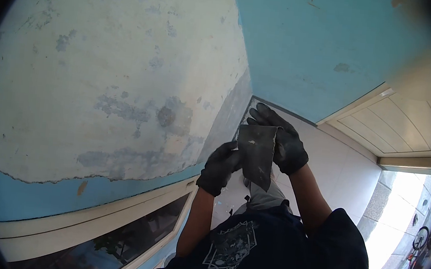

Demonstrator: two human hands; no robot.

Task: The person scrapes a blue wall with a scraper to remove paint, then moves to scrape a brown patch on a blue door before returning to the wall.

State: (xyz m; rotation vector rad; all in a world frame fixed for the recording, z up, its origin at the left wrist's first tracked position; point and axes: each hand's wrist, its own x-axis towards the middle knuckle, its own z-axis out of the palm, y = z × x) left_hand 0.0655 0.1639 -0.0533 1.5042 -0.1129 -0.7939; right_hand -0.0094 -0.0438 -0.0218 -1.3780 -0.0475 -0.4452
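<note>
A dark grey sheet of sandpaper (pixel 256 151), with a worn, pale right edge and a pointed lower corner, is held in front of my body. My left hand (pixel 219 169), in a black glove, grips its left edge with closed fingers. The black-gloved right hand (pixel 289 149) holds the sheet's right edge. Its fingers stretch out behind the top of the sheet, and the sheet partly hides them.
To the left stands a wall (pixel 180 69) with patchy grey and cream filler. Blue paint (pixel 296 49) covers the adjoining wall. A pale door (pixel 403 121) is at the right, and a framed window (pixel 127 240) at lower left. Bicycles (pixel 411 252) stand outside on paving.
</note>
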